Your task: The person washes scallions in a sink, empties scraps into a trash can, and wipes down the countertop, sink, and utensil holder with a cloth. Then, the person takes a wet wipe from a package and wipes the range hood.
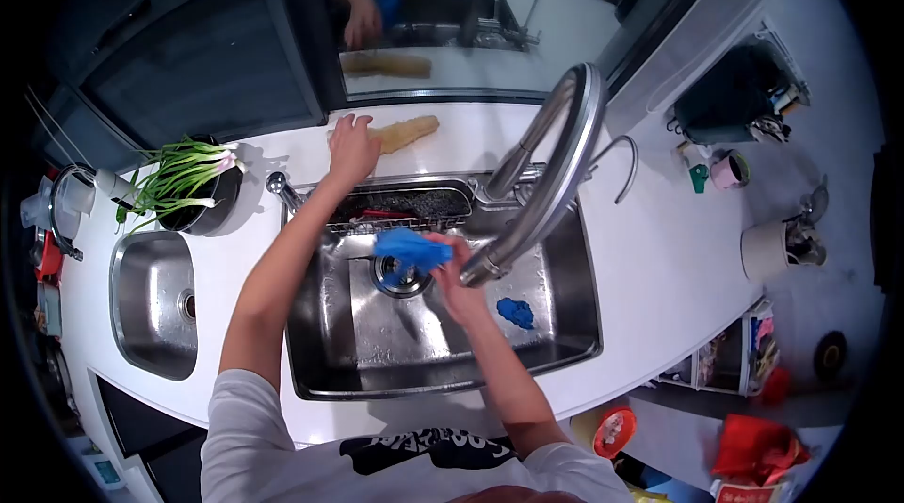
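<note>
My left hand [354, 149] reaches over the back counter and rests on the left end of a long tan item [407, 133], perhaps a folded cloth or a root. Its fingers are bent over that end. Over the large steel sink [377, 376], my right hand [456, 279] holds a blue glove [407, 251] near the faucet head [482, 267]. The glove hangs above the drain. A second crumpled blue item [515, 313] lies on the sink floor at the right.
Green onions [188, 173] lie over a dark bowl [218, 206] on the left counter, behind a small sink [155, 315]. A tall curved faucet [576, 164] arches over the large sink. A rack [414, 206] sits along its back edge. A beige container [767, 251] stands far right.
</note>
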{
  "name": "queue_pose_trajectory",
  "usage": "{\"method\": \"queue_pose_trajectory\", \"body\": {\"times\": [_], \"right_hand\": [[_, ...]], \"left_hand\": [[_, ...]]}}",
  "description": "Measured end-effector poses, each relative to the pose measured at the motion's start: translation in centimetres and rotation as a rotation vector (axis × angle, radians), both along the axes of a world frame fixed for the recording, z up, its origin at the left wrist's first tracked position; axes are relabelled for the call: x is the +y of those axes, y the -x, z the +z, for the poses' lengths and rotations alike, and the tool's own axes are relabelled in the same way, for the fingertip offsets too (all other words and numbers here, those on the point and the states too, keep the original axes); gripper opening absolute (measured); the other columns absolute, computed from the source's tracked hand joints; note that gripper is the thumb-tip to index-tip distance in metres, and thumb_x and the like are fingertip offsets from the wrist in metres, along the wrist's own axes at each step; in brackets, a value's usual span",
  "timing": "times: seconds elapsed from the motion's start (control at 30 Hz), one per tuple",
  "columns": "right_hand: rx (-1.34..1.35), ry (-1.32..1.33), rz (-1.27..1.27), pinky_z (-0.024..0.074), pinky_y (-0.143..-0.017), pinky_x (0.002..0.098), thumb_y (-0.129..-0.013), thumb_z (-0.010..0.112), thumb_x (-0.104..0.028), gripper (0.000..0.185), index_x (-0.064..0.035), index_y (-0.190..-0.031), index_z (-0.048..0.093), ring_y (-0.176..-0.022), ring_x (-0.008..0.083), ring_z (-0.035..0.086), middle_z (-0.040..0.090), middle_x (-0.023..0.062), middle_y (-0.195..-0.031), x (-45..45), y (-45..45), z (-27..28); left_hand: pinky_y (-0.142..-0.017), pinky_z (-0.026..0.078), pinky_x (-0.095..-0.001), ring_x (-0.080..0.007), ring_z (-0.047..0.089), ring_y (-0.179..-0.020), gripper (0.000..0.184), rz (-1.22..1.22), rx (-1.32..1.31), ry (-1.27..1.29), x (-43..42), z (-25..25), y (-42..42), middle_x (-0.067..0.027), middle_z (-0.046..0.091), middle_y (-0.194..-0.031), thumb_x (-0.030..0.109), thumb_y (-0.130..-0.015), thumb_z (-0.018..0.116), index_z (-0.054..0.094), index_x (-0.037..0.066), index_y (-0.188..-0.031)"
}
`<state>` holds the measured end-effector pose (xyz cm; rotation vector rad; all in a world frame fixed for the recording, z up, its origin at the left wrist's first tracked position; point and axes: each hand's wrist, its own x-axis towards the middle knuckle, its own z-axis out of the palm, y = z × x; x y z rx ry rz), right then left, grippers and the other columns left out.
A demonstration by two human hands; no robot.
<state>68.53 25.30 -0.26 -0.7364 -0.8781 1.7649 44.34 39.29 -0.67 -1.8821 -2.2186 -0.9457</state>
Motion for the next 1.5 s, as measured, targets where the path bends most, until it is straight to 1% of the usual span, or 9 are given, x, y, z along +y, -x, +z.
{"method": "queue_pose_trajectory", "body": {"times": [0.3, 0.47, 0.57, 0.7, 0.73, 0.87, 1.1, 1.3, 1.5], "right_hand": [[-0.372, -0.177, -0.149, 0.0455, -0.071, 0.0228, -0.099, 0.039, -0.019, 0.024, -0.0042, -0.11, 0.055, -0.078, 0.0077, 0.054, 0.061, 0.0033, -0.093, 11.4, -12.5, 0.9], [-0.443, -0.296, -0.237, 0.0453, -0.077, 0.0292, -0.098, 0.039, -0.017, 0.022, -0.0032, -0.105, 0.055, -0.082, 0.0144, 0.056, 0.062, 0.0076, -0.095, 15.6, -13.8, 0.8], [-0.916, -0.457, -0.286, 0.0442, -0.079, 0.0302, -0.097, 0.04, -0.017, 0.022, -0.0021, -0.105, 0.055, -0.087, 0.0177, 0.057, 0.062, 0.0094, -0.1, 16.0, -14.5, 0.5], [-0.723, -0.39, -0.261, 0.0438, -0.08, 0.0327, -0.097, 0.041, -0.017, 0.022, -0.0018, -0.104, 0.055, -0.087, 0.0219, 0.057, 0.061, 0.013, -0.095, 17.4, -15.6, -0.5], [-0.579, -0.34, -0.23, 0.0435, -0.08, 0.0324, -0.096, 0.041, -0.017, 0.021, -0.0025, -0.104, 0.055, -0.086, 0.0215, 0.056, 0.06, 0.0125, -0.092, 17.7, -15.7, -1.2], [-0.723, -0.37, -0.102, 0.0414, -0.074, 0.0247, -0.096, 0.044, -0.019, 0.02, -0.0052, -0.104, 0.057, -0.081, 0.0093, 0.048, 0.055, 0.0015, -0.09, 14.4, -17.2, -3.0], [-0.395, 0.028, 0.169, 0.0455, -0.073, 0.0271, -0.094, 0.048, -0.014, 0.018, -0.0033, -0.104, 0.059, -0.082, 0.0123, 0.055, 0.061, 0.0051, -0.092, 5.8, -14.1, -5.7], [-0.404, 0.123, 0.21, 0.0465, -0.068, 0.0255, -0.093, 0.049, -0.013, 0.022, 0.001, -0.107, 0.06, -0.077, 0.012, 0.058, 0.063, 0.0053, -0.09, 1.8, -12.2, -6.9], [-0.428, 0.122, 0.351, 0.047, -0.061, 0.0223, -0.09, 0.054, -0.01, 0.02, -0.0027, -0.108, 0.06, -0.073, 0.0109, 0.06, 0.063, 0.0037, -0.09, 0.0, -12.6, -5.0]], "left_hand": [[-0.085, 0.046, -0.0323, -0.0282, 0.057, -0.104, 0.022, -0.317, -0.536, 0.119, -14.6, 3.1, -11.9, -0.0151, 0.061, -0.106, 0.009, -0.083, 0.058, 0.062, 0.001, -0.103], [-0.099, 0.038, -0.0317, -0.0231, 0.05, -0.12, 0.046, -0.417, -0.945, 0.098, -18.5, 8.6, -16.3, -0.0134, 0.056, -0.124, 0.004, -0.084, 0.053, 0.046, 0.001, -0.129], [-0.08, 0.046, -0.027, -0.0222, 0.055, -0.113, 0.06, -0.443, -0.636, -0.006, -19.6, 11.3, -18.0, -0.0135, 0.056, -0.123, -0.001, -0.08, 0.049, 0.037, 0.006, -0.138], [-0.081, 0.046, -0.0276, -0.0241, 0.053, -0.115, 0.06, -0.366, -0.626, 0.042, -20.7, 11.6, -19.8, -0.0156, 0.053, -0.127, -0.002, -0.078, 0.047, 0.039, 0.004, -0.137], [-0.101, 0.035, -0.0303, -0.0234, 0.044, -0.127, 0.062, -0.382, -0.65, 0.127, -21.0, 12.2, -20.4, -0.0147, 0.049, -0.133, -0.005, -0.076, 0.046, 0.038, 0.003, -0.137], [-0.1, 0.038, -0.0305, -0.0188, 0.049, -0.121, 0.057, -0.617, -1.037, 0.007, -19.6, 8.6, -23.1, -0.0102, 0.053, -0.128, -0.008, -0.078, 0.045, 0.041, 0.0, -0.134], [-0.073, 0.049, -0.0249, -0.0087, 0.059, -0.083, 0.022, -0.23, -1.778, 0.154, -17.6, 0.7, -26.4, -0.002, 0.063, -0.096, 0.011, -0.091, 0.054, 0.061, 0.002, -0.11], [-0.059, 0.045, -0.0198, -0.0088, 0.057, -0.072, 0.023, 0.171, -1.439, 0.321, -19.5, 0.4, -25.8, -0.0012, 0.062, -0.086, 0.021, -0.091, 0.059, 0.062, 0.002, -0.105], [-0.069, 0.054, -0.0327, -0.015, 0.063, -0.083, 0.03, -0.035, -1.751, 0.309, -19.8, -3.8, -25.0, -0.0052, 0.064, -0.093, 0.029, -0.095, 0.051, 0.059, 0.003, -0.107]]}}
